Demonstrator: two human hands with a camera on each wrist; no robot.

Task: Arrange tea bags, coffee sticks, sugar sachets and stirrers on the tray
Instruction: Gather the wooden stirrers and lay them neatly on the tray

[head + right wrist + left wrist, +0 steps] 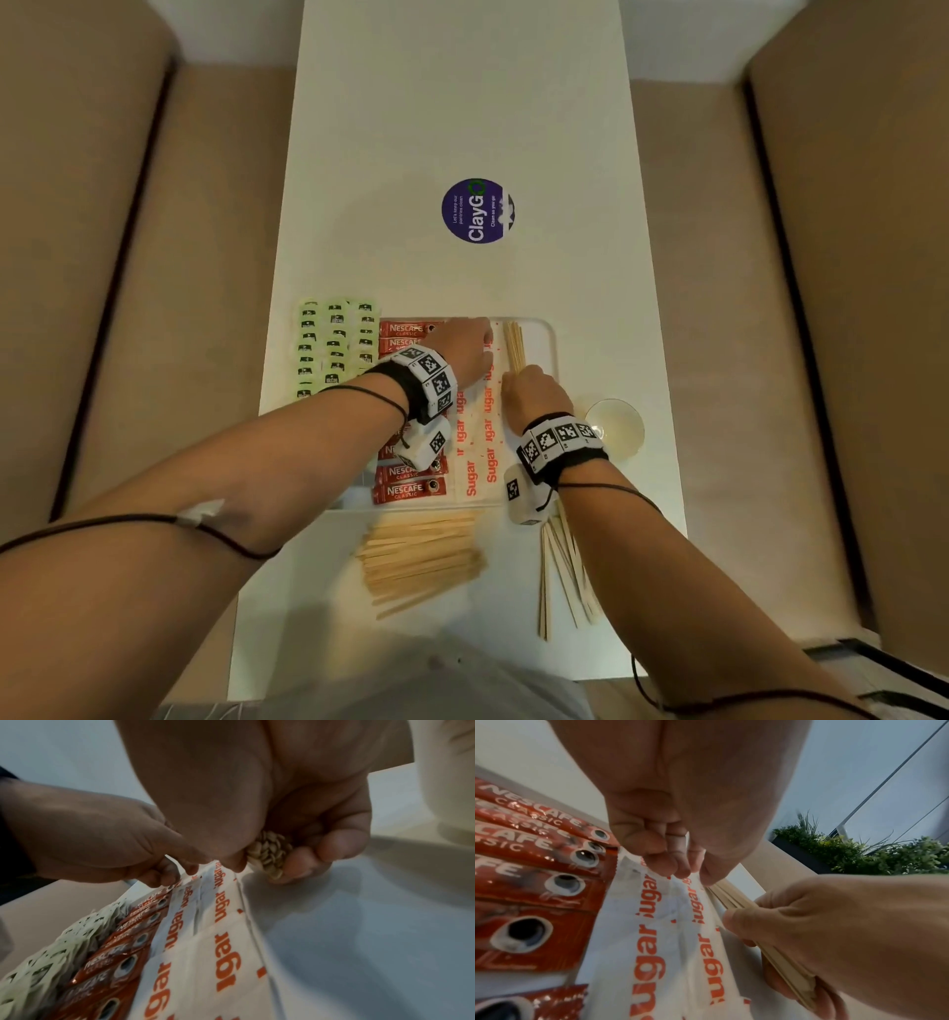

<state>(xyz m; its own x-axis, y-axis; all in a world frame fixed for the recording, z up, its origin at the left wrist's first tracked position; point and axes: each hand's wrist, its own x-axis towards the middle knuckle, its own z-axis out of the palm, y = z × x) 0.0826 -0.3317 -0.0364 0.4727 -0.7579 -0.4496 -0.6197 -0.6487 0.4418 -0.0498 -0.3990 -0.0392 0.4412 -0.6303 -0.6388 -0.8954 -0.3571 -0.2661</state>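
Observation:
A white tray (pixel 550 354) holds red Nescafe coffee sticks (pixel 408 488) on its left and white sugar sachets (pixel 485 457) in the middle. Green tea bags (pixel 334 344) lie in rows at the tray's left side. My left hand (pixel 470 347) has its curled fingertips (pixel 680 869) bunched on the far ends of the sugar sachets (pixel 652 943). My right hand (pixel 531 390) grips a bundle of wooden stirrers (pixel 513 344) just right of the sachets, the sticks pointing away from me. The bundle's near ends (pixel 270 856) show inside my fist (pixel 303 850).
Loose stirrers lie on the white table in front of the tray, one pile (pixel 421 555) in the middle and a few (pixel 560 580) under my right forearm. A small glass (pixel 613 426) stands right of the tray. A round purple sticker (pixel 477 210) lies farther out.

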